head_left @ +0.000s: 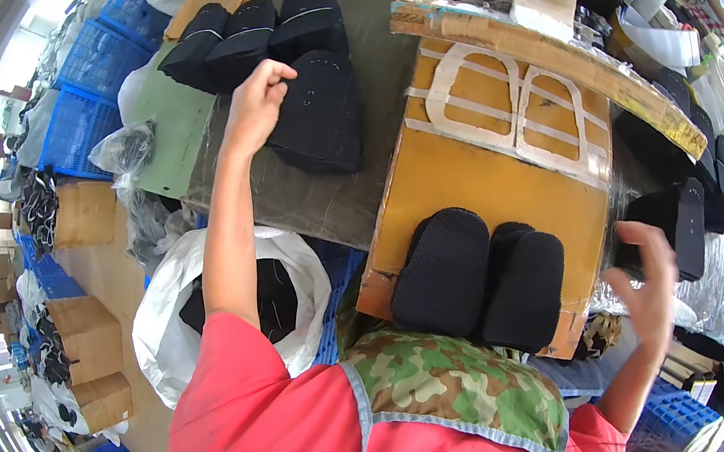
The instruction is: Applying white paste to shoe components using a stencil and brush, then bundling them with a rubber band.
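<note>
Up to eleven o'clock with the left hand (258, 109), folded in at the fingers and right at the edge of a tall stack of black fabric pieces (321, 129)! Pinching anything there? Cannot tell from this angle, nor whether actually touching. Just beyond, still toward eleven, on to three more black bundles (251, 44), at least two with pale bands, on the dark worktable (374, 28).

Across now, between three and four, to the right hand (649, 281), slightly blurred, spread wide with thumb well apart from fingers, gripping nothing, and close beside another black stack (688, 229).

Down to five o'clock for a pair of ribbed black stacks (441, 272), side by side on the amber board (467, 175) (and right up by the camouflage apron (451, 381), too). At one o'clock on that same board, to two pale loop-shaped frames (517, 123), and past those, to a chipped, curved wooden bar (531, 42). Round between eight and nine to a white sack (153, 327), holding black pieces (275, 300).
</note>
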{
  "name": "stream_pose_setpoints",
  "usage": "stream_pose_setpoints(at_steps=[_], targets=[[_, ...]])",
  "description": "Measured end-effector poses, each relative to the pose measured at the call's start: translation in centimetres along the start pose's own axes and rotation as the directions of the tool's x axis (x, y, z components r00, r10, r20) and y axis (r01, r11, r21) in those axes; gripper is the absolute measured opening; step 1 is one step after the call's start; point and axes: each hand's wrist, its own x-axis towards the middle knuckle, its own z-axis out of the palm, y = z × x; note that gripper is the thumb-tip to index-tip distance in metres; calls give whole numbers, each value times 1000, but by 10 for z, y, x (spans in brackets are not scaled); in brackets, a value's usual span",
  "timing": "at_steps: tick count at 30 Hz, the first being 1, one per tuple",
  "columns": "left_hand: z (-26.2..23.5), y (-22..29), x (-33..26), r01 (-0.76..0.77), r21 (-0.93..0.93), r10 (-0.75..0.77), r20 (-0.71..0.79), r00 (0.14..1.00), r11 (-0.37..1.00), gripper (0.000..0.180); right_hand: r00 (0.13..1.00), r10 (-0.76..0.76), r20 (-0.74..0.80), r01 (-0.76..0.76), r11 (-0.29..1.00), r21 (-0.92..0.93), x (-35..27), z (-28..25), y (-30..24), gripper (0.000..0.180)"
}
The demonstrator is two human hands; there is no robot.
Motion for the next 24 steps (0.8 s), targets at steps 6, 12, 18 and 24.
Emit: stream_pose_setpoints(at_steps=[6,12,18,24], targets=[[22,-14,-4,-227,300,253,-51,966,927,22,974,-135,182,155,983,-102,-10,67,-29,74],[12,30,-32,-400,442,509,-158,846,803,30,987,-119,104,126,990,-58,-5,68,-24,53],[74,86,-97,-465,-140,480,108,870,874,20,986,-139,97,145,988,-61,-9,67,-23,35],[113,93,-142,-367,-245,439,419,795,897,51,998,-38,44,23,954,299,37,39,-2,28]])
